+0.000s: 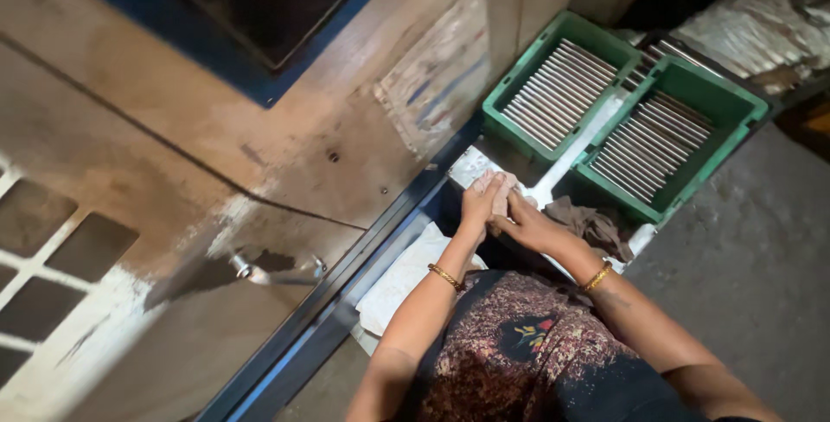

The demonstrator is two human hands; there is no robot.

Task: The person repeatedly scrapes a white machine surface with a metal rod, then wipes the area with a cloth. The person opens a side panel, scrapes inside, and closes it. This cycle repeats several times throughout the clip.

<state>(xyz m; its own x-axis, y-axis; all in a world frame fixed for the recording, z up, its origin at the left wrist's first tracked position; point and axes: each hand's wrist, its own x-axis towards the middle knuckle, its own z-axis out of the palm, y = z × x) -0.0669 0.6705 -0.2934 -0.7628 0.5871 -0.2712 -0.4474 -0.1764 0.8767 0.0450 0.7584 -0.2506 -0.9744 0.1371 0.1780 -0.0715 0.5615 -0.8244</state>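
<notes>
Dim concrete floor (743,284) surrounds our low bench. Our left hand (478,204) and right hand (527,225) close together on a pale cloth (503,190) at the bench edge; it looks soft, light, best pinched by its folds. Two green crates (553,85) of metal rods (650,141) sit beyond, unlabelled.

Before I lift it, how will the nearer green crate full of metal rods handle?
The green crate is probably heavy: metal rods fill it. They lie loose in a row, so tilting would likely roll them. Its rigid rim looks grippable.
</notes>
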